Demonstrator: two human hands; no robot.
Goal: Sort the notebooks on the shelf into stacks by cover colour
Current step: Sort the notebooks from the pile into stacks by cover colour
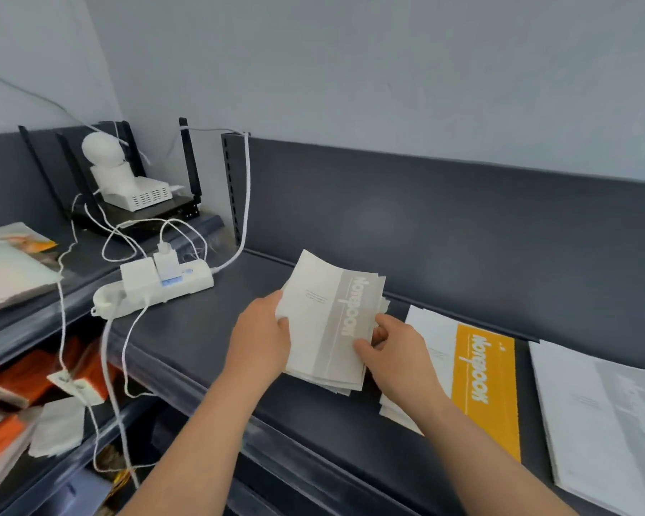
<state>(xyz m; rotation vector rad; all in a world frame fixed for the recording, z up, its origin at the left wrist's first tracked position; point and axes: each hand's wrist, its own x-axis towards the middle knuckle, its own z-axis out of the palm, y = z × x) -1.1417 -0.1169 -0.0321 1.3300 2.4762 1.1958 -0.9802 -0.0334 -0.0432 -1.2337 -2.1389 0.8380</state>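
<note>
Both hands hold a small sheaf of grey-banded notebooks (328,322) just above the dark shelf (209,351), left of centre on its top. The left hand (263,337) clamps the sheaf's left edge, thumb on the top cover and fingers hidden under it. The right hand (395,351) pinches the right edge, thumb on the grey band, fingertips curled round behind. The covers are thin and limp: the top one bows upward at its far corner, so these look light and floppy, prone to fan out or slide over one another. Lower edges of the sheaf already sit uneven. The best hold is likely at the long edges, near the middle, as now; a one-corner grip would probably let the sheets droop and splay. To the right lies a yellow-banded notebook (485,381) flat on the shelf, seemingly atop a few others, partly hidden by the right forearm. Further right sits a grey-banded stack (604,433) near the front lip, cut off by the frame. The two are set a little apart. Open shelf room lies left of the sheaf, up to a white power strip (157,288) with trailing cables (127,329) that could snag. The raised back panel (462,232) blocks the rear; the front edge is unguarded, so a slipped notebook could drop.
</note>
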